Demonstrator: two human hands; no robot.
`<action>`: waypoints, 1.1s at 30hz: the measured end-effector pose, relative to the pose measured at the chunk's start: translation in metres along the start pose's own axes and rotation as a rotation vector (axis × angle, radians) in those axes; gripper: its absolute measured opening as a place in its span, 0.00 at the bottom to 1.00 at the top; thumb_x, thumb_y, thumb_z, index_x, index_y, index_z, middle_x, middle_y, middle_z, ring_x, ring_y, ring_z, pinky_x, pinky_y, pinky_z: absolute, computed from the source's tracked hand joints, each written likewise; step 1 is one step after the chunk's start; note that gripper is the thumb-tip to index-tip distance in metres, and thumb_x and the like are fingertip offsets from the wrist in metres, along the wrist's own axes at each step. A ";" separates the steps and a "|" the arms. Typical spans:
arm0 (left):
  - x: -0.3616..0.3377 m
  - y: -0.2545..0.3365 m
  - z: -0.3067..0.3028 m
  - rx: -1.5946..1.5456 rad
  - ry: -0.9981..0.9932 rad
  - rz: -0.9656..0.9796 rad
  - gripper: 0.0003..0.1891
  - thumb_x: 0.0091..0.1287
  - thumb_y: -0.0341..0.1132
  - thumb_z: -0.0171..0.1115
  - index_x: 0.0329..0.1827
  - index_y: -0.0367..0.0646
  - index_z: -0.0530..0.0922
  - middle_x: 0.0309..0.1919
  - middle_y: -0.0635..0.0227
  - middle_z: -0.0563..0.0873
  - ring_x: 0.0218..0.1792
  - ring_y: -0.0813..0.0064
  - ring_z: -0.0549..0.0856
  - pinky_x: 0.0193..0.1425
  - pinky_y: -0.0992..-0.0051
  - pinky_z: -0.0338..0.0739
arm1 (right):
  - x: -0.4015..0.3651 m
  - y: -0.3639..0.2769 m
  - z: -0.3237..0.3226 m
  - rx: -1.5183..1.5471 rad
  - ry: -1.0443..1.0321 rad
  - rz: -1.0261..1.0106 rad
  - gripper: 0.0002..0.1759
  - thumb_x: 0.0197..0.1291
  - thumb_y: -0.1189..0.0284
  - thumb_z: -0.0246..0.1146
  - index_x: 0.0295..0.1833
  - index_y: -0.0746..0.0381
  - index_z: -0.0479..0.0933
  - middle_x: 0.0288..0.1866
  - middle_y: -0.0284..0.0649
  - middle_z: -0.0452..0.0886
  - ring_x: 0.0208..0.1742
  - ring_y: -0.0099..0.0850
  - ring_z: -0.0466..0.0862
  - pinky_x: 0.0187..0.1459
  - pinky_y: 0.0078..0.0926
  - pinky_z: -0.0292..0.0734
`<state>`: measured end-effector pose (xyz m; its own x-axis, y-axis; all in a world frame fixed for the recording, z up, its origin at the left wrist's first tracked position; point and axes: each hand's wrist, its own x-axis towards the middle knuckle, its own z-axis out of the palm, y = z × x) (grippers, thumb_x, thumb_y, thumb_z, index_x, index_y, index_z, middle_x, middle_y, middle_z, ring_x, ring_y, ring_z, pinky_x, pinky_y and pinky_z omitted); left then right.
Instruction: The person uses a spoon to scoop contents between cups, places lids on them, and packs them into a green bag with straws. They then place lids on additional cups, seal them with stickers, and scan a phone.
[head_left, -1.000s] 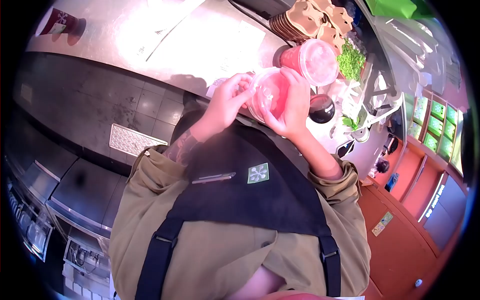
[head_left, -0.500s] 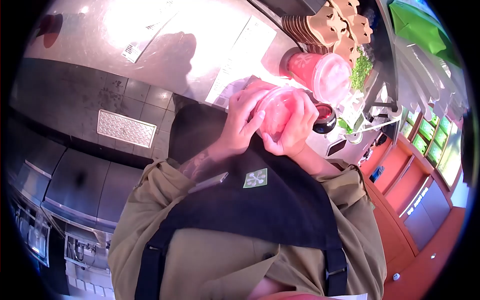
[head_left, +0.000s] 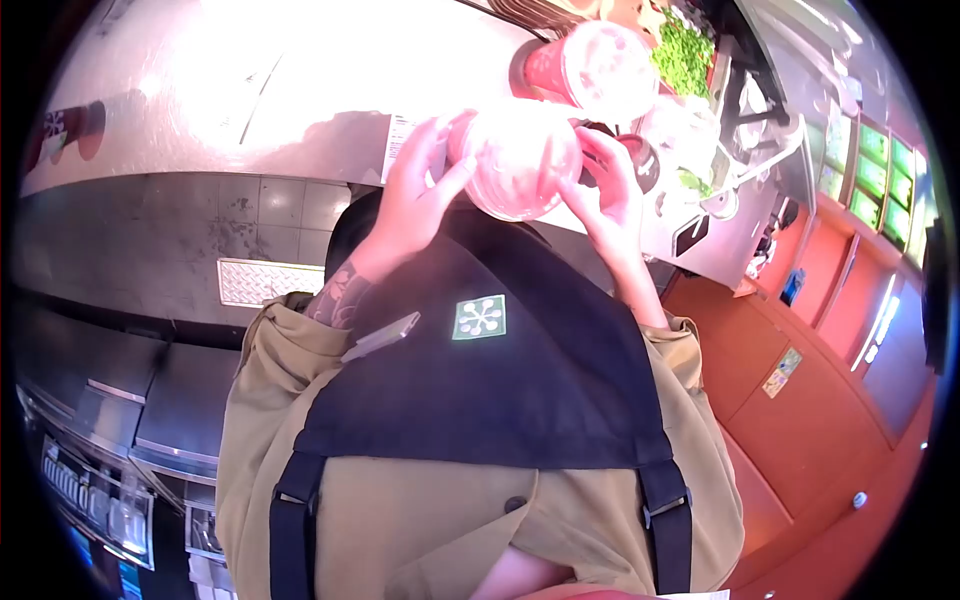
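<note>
A plastic cup of pink drink with a clear lid [head_left: 520, 165] is in front of my apron at the counter's near edge, its lid overexposed by glare. My left hand [head_left: 425, 175] curves round the cup's left side, the thumb lying at the lid's rim. On the opposite side my right hand [head_left: 608, 185] has its thumb and fingers bent at the rim, in a looser grip. Behind it lies a second pink cup with a clear lid [head_left: 610, 70], apparently standing on the counter. A dark round container [head_left: 640, 160] is just beyond my right fingers.
The metal counter [head_left: 220, 110] runs across the top, with a printed slip [head_left: 398, 140] by my left hand. Brown cardboard carriers [head_left: 545, 15] and a green leafy plant [head_left: 685, 55] are at the back. Another red cup [head_left: 60, 135] is at far left.
My hands have loosened from a tight clasp over the lid and moved apart to the cup's sides. The view has shifted, and more of the lid shows.
</note>
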<state>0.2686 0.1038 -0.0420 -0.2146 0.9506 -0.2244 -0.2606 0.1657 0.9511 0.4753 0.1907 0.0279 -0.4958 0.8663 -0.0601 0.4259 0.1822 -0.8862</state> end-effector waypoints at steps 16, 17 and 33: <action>-0.005 -0.061 0.018 0.504 -0.053 0.424 0.67 0.35 0.52 0.84 0.75 0.37 0.49 0.71 0.51 0.59 0.72 0.56 0.60 0.75 0.61 0.54 | 0.032 -0.050 0.027 -0.796 -0.322 -0.408 0.49 0.37 0.47 0.73 0.66 0.56 0.68 0.50 0.55 0.74 0.53 0.52 0.76 0.50 0.52 0.74; 0.000 -0.089 0.023 0.516 -0.030 0.476 0.68 0.35 0.53 0.84 0.76 0.37 0.47 0.73 0.51 0.56 0.74 0.57 0.56 0.77 0.61 0.50 | 0.037 -0.059 0.030 -0.899 -0.441 -0.279 0.53 0.33 0.46 0.75 0.67 0.56 0.66 0.55 0.58 0.72 0.54 0.53 0.75 0.51 0.50 0.75; 0.042 -0.059 0.051 0.378 0.102 0.367 0.39 0.53 0.40 0.69 0.70 0.42 0.63 0.55 0.58 0.77 0.58 0.65 0.76 0.62 0.68 0.70 | 0.053 -0.093 0.044 -1.276 -0.623 -0.227 0.58 0.25 0.40 0.77 0.59 0.66 0.64 0.52 0.51 0.70 0.51 0.52 0.75 0.45 0.53 0.78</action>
<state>0.3224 0.1477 -0.0966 -0.3230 0.9367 0.1353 0.2016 -0.0715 0.9768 0.3767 0.1991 0.0872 -0.7460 0.4828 -0.4586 0.5037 0.8596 0.0856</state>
